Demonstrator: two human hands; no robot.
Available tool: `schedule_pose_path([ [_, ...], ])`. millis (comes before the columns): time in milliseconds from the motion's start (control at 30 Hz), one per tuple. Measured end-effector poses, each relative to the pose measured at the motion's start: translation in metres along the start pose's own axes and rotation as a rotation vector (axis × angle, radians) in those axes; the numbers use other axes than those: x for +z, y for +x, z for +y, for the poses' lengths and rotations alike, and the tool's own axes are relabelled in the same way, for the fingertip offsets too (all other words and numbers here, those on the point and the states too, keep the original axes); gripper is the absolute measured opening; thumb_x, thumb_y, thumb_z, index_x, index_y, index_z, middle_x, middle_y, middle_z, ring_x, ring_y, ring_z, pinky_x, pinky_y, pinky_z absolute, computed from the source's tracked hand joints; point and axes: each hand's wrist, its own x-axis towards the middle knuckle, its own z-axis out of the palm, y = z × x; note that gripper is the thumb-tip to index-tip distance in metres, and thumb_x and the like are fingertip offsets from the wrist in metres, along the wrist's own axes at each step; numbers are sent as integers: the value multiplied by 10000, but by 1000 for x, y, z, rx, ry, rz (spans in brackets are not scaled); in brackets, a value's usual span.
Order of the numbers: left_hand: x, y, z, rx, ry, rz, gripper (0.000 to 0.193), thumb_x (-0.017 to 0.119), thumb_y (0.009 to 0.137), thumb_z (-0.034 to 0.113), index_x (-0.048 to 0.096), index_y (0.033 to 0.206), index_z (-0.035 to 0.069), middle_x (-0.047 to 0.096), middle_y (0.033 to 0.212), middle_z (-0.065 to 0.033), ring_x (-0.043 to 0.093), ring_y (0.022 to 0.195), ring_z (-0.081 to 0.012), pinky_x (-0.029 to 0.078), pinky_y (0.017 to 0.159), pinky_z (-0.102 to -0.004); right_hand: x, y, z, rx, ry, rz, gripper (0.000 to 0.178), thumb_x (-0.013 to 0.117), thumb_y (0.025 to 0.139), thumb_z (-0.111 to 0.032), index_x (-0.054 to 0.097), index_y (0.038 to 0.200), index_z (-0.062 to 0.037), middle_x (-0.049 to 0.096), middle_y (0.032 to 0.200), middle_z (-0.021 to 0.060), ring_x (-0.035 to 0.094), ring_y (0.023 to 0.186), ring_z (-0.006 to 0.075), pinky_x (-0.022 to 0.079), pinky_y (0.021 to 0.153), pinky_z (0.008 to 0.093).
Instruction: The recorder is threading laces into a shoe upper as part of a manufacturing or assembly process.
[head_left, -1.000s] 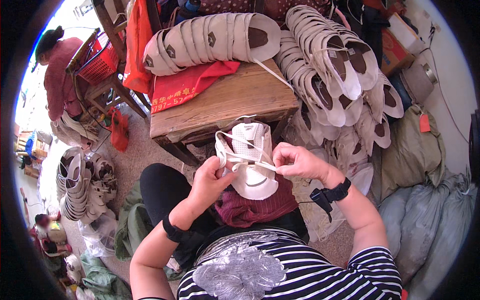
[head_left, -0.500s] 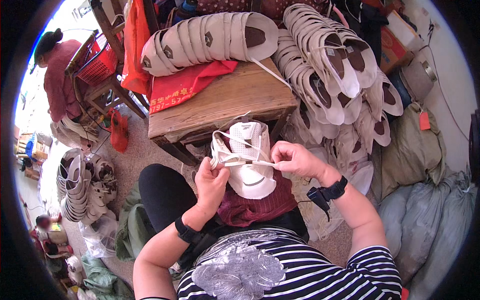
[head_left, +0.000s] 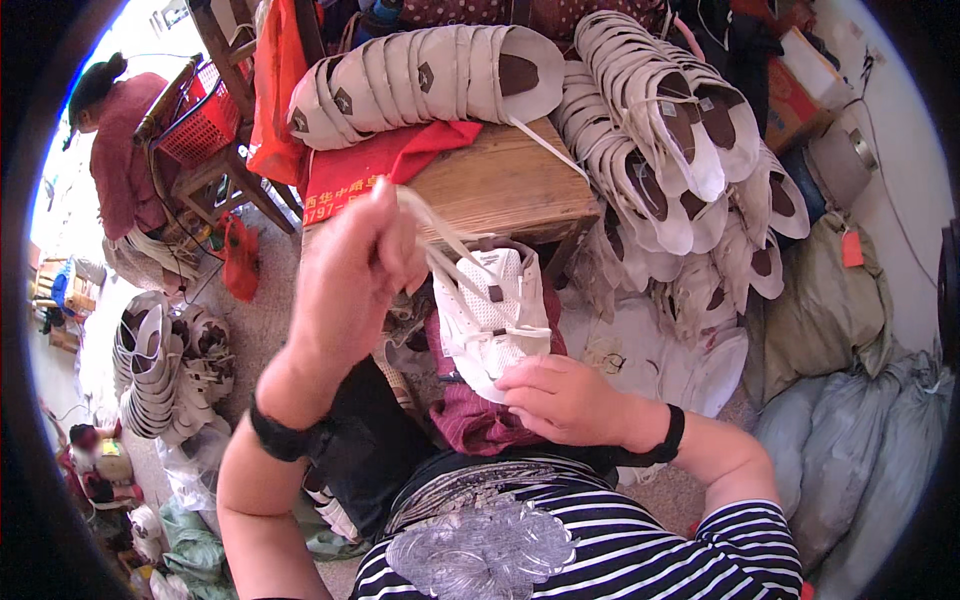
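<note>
- white shoe upper (head_left: 492,318) lies in the person's lap, just in front of the wooden bench (head_left: 500,185), its toe end toward the body and resting on a maroon cloth (head_left: 480,415).
- white lace (head_left: 440,240) runs from the eyelets of the shoe upper up and to the left, pulled taut, and one strand crosses the upper near its toe end.
- left hand (head_left: 350,285) is raised above and to the left of the shoe upper, fingers pinched closed on the lace.
- right hand (head_left: 565,400) sits at the near edge of the shoe upper, fingers curled onto it and pressing it down; the two hands are well apart.
- progress, as a judgement: the lace is already threaded through at least some eyelets and is being drawn tight; whether every eyelet is filled cannot be told, and no knot or finished tie shows on it.
- on the wooden bench behind the shoe upper lies a row of nested beige soles (head_left: 430,80) on a red cloth (head_left: 370,165).
- right of the shoe upper, stacked white uppers (head_left: 660,150) spill down toward grey sacks (head_left: 860,400).
- far left of the shoe upper, another person in a red top (head_left: 120,160) sits by a red basket (head_left: 200,125), with more shoe stacks (head_left: 160,365) on the floor.
</note>
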Motion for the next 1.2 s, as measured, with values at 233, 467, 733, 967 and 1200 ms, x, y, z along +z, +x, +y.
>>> schedule_pose_path([
  [233,61,-18,67,193,-112,-329,461,342,1047,372,439,667,131,392,592,12,359,470,-85,366,537,-269,-1,-5,0,27,2,-6,140,683,800,-100,662,901,-6,664,1030,125,635,969,258,520,864,358],
  [467,48,-15,45,223,170,-320,436,333,1058,352,400,711,97,392,665,-11,398,545,-132,376,586,-302,3,37,10,316,208,191,436,642,884,-139,499,1273,-3,621,1112,174,605,1064,354,483,927,421],
  [733,-91,-10,25,149,-518,26,202,450,1032,182,524,1004,-4,510,824,-43,521,707,-122,463,681,-272,-52,62,72,603,1278,356,230,567,979,-152,579,1154,-3,571,825,-16,536,662,64,485,671,221],
  [967,-312,-67,-21,25,-878,521,159,420,1013,78,547,1058,-6,595,865,-107,570,766,-202,508,767,-316,-97,-17,127,773,1610,782,198,544,920,-48,565,1110,5,415,641,-54,364,505,46,329,487,209],
  [1200,-458,-147,3,327,-621,1034,159,452,950,29,561,1018,-64,640,962,-203,637,961,-317,520,931,-448,-195,-190,200,1023,1192,1351,241,474,922,-1,528,1157,6,403,653,-24,342,479,61,266,410,209],
])
